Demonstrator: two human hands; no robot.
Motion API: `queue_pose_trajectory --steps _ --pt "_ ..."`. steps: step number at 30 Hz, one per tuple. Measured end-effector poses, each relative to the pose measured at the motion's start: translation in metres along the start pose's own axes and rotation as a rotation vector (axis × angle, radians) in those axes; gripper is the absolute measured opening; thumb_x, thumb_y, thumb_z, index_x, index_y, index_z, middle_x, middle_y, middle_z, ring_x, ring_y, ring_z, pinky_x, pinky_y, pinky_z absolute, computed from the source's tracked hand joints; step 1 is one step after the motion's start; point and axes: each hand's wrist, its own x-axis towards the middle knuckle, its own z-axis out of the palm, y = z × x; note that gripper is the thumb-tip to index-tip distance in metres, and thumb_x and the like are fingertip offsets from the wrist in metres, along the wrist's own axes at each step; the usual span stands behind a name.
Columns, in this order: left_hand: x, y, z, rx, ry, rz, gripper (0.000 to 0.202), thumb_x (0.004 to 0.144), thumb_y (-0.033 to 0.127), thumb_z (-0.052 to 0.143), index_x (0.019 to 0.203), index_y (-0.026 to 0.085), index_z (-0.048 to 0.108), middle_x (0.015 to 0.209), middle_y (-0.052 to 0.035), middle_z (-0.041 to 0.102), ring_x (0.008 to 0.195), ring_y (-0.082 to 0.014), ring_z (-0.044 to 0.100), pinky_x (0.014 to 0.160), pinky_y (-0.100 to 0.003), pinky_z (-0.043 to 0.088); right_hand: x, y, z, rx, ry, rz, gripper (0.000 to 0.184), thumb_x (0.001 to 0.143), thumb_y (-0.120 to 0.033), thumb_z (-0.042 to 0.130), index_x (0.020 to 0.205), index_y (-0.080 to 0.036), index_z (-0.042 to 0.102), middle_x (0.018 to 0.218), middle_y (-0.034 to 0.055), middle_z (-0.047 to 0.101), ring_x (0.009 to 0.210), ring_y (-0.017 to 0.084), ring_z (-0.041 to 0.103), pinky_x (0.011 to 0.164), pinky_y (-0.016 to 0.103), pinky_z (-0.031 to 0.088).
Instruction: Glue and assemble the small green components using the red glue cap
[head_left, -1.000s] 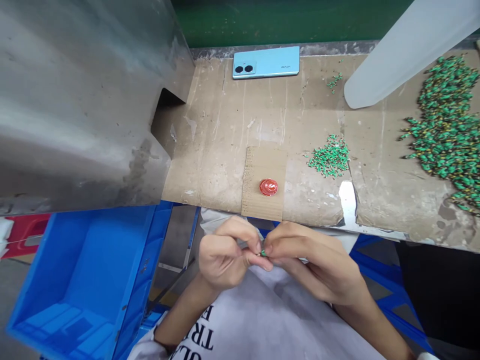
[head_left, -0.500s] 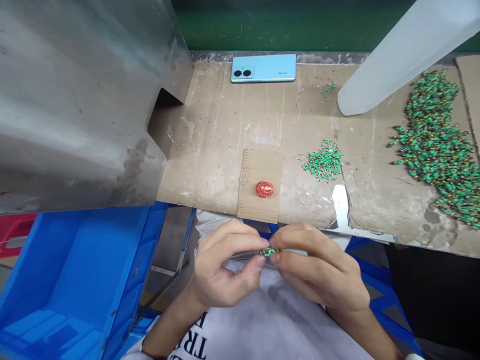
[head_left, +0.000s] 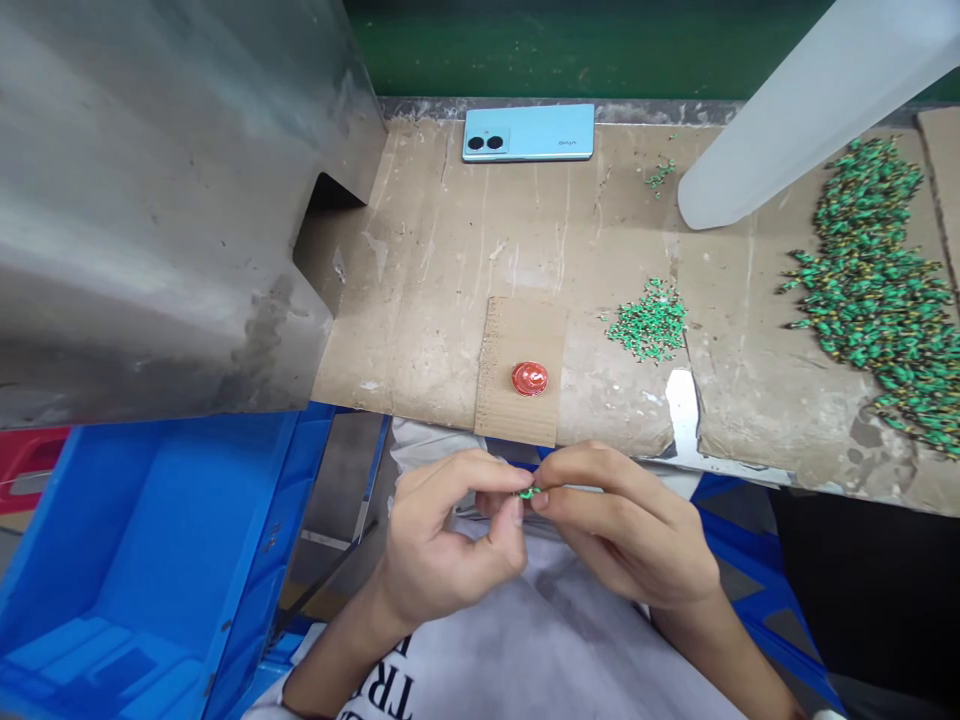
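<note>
My left hand (head_left: 454,535) and my right hand (head_left: 630,525) meet in front of my lap, just off the table's near edge. Thumb and fingertips of both pinch one small green part (head_left: 529,493) between them; the fingers cover most of it. Beyond the hands, a red shiny blob in a small round holder (head_left: 530,378) sits on a cardboard piece (head_left: 517,330). Right of that lies a small pile of tiny green pieces (head_left: 649,322). A much larger heap of green parts with yellowish and dark ends (head_left: 877,300) spreads at the far right.
A light blue phone (head_left: 529,135) lies at the table's back. The white slanted column (head_left: 787,120) comes down on the right. On the left stand a metal housing (head_left: 165,220) and, lower, a blue crate (head_left: 172,540). Cardboard (head_left: 435,250) covers the table.
Both hands have shifted slightly, the right one to the left, and the fingertips are closer together. Less of the small green part shows now.
</note>
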Motion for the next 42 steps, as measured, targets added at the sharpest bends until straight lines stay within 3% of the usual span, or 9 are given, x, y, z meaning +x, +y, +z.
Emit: queue_pose_trajectory --steps 11,25,29,31,34,37,42 --pt "0.01 0.016 -0.003 0.015 -0.03 -0.148 0.019 0.081 0.001 0.069 0.085 0.019 0.072 0.067 0.002 0.08 0.047 -0.0118 0.07 0.045 -0.018 0.054 -0.002 0.003 0.002 0.037 -0.006 0.052 0.027 0.103 -0.001 0.06 0.116 -0.02 0.073 0.104 0.0098 0.079 0.092 0.02 0.08 0.075 0.031 0.07" --pt "0.005 0.006 0.005 -0.199 -0.007 -0.225 0.022 0.078 -0.002 0.068 0.081 0.02 0.068 0.062 0.0034 0.075 0.042 -0.0103 0.065 0.044 -0.018 0.053 -0.004 0.002 0.004 -0.006 0.019 0.053 0.026 0.101 0.0 0.062 0.113 -0.02 0.073 0.104 0.0095 0.08 0.087 0.02 0.079 0.074 0.031 0.07" --pt "0.001 0.003 0.003 -0.213 -0.019 -0.254 0.021 0.083 -0.001 0.069 0.086 0.02 0.069 0.07 0.0017 0.076 0.049 -0.0107 0.065 0.047 -0.02 0.053 -0.003 0.003 0.004 -0.005 0.036 0.044 0.025 0.099 0.0 0.064 0.112 -0.019 0.073 0.102 0.0099 0.08 0.087 0.019 0.079 0.073 0.03 0.07" --pt "0.0 0.001 0.001 -0.175 -0.03 -0.218 0.019 0.087 0.002 0.071 0.093 0.02 0.072 0.073 0.0011 0.074 0.056 -0.0117 0.067 0.053 -0.022 0.055 -0.001 0.002 0.005 0.008 0.052 0.05 0.029 0.096 0.002 0.065 0.113 -0.02 0.073 0.1 0.009 0.08 0.089 0.019 0.081 0.074 0.029 0.07" --pt "0.003 -0.006 -0.001 -0.156 -0.021 -0.056 0.023 0.088 0.011 0.083 0.106 0.02 0.074 0.082 0.0001 0.071 0.07 -0.0139 0.068 0.065 -0.024 0.06 0.003 -0.001 0.007 0.062 0.077 0.113 0.033 0.094 0.003 0.065 0.115 -0.022 0.073 0.097 0.0062 0.081 0.088 0.02 0.082 0.075 0.03 0.071" --pt "0.009 -0.013 -0.003 -0.251 0.009 0.098 0.033 0.086 0.01 0.091 0.105 0.022 0.067 0.088 0.0006 0.069 0.079 -0.0142 0.07 0.072 -0.023 0.063 0.005 -0.003 0.01 0.144 0.107 0.18 0.03 0.095 0.0 0.068 0.114 -0.022 0.074 0.096 0.0056 0.081 0.085 0.02 0.082 0.075 0.03 0.071" --pt "0.011 -0.021 -0.002 -0.377 -0.053 0.083 0.039 0.088 0.01 0.093 0.097 0.023 0.057 0.086 0.0023 0.069 0.074 -0.0127 0.071 0.072 -0.023 0.064 0.005 -0.003 0.013 0.255 0.117 0.218 0.021 0.098 -0.006 0.07 0.112 -0.022 0.075 0.093 0.0061 0.082 0.081 0.02 0.081 0.073 0.029 0.071"
